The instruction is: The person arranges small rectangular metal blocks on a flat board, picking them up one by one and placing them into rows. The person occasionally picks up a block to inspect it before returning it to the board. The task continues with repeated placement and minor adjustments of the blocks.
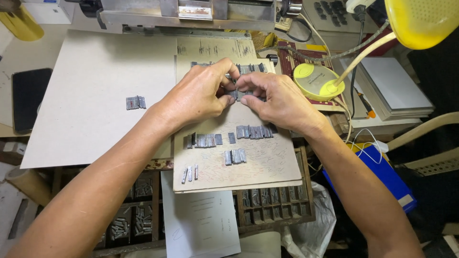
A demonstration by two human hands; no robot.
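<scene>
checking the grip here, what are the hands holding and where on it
Both hands pinch a short row of small grey metal blocks between them: the left hand at its left end, the right hand at its right end, just above the cardboard sheet.

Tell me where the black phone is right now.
In the head view the black phone lies flat at the far left, just off the left edge of the large grey board, well away from both hands.

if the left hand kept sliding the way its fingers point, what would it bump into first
The left hand points right, toward the right hand. It would first meet the small metal type pieces pinched between both hands, then the right hand's fingertips, which look nearly touching already.
</scene>
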